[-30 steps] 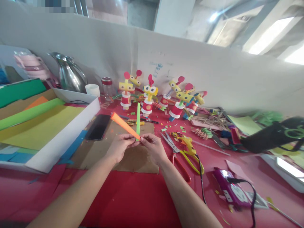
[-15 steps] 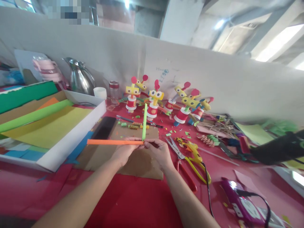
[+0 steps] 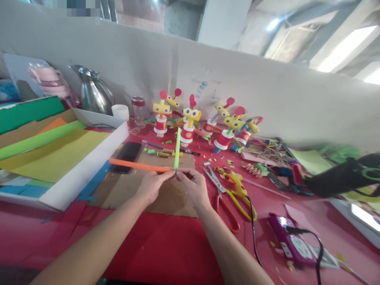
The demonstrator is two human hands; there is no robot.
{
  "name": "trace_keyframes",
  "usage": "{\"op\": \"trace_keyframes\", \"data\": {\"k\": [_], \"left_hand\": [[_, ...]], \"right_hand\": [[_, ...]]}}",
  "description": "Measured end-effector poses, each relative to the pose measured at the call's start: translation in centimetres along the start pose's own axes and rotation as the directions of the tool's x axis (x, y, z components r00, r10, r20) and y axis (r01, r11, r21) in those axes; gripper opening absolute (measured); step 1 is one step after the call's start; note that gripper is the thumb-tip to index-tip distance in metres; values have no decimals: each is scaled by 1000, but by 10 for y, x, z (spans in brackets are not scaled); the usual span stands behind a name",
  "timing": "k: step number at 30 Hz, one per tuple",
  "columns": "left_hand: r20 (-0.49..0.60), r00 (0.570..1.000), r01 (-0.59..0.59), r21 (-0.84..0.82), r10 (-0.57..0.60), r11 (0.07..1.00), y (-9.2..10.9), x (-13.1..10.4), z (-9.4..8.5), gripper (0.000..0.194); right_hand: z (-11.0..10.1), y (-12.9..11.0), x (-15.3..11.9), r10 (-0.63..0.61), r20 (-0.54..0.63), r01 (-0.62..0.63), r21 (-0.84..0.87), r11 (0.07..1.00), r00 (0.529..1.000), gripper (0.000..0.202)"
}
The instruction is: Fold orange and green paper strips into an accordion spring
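Far left, a white tray (image 3: 89, 164) held sheets of coloured paper (image 3: 56, 156), green, orange and yellow, lying flat. Behind it stood a steel jug (image 3: 92, 93), a white cup (image 3: 120, 111) and a small jar (image 3: 138, 107). A black phone (image 3: 126, 157) lay face up just beside the tray's right wall, at the edge of a cardboard mat (image 3: 166, 196) on the red table (image 3: 166, 249). The left hand (image 3: 152, 185) hovered over the mat, thumb and forefinger closed on the near end of an orange paper strip (image 3: 138, 165), which ran out leftward, roughly level, over the phone's near edge. The right hand (image 3: 192, 187) was fingertip to fingertip with the left, its fingers pinched shut at the same junction, where a green paper strip (image 3: 177, 148) rose nearly upright, at about a right angle to the orange one. Both strips met at the pinch point, above the mat. Beyond the green strip, a row of paper-cup figures (image 3: 190, 124) with yellow heads and coiled arms stood by the back wall. Right of the hands lay scissors (image 3: 219, 190) with red handles, touching a yellow glue gun (image 3: 237, 184). Further right, a purple power strip (image 3: 289, 241) with a black cable plugged in, and assorted paper scraps (image 3: 267, 158).
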State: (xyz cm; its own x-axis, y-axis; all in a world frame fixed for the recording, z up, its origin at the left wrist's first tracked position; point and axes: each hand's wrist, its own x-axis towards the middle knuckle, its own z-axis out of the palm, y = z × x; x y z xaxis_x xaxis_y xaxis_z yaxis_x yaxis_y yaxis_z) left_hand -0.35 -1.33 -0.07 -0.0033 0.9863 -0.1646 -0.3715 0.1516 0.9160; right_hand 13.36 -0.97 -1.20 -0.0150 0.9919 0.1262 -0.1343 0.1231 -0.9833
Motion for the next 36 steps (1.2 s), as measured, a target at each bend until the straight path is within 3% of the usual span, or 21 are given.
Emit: {"op": "trace_keyframes", "data": {"k": [5, 12, 22, 32, 36], "left_hand": [[-31, 999, 13, -64, -15, 998, -1, 2, 1, 22], [-25, 999, 19, -59, -21, 998, -1, 1, 1, 23], [25, 997, 78, -148, -75, 986, 0, 3, 1, 15], [69, 994, 92, -191, -80, 977, -2, 3, 1, 21], [48, 997, 62, -130, -56, 990, -1, 3, 1, 22]], "right_hand": [[0, -5, 0, 102, -29, -96, 168, 981, 994, 18], [-1, -6, 2, 118, 26, -119, 62, 991, 993, 20], [-6, -6, 5, 157, 45, -160, 82, 984, 987, 17], [-3, -8, 5, 147, 31, -150, 163, 975, 989, 14], [-1, -9, 3, 133, 22, -135, 181, 974, 991, 13]]}}
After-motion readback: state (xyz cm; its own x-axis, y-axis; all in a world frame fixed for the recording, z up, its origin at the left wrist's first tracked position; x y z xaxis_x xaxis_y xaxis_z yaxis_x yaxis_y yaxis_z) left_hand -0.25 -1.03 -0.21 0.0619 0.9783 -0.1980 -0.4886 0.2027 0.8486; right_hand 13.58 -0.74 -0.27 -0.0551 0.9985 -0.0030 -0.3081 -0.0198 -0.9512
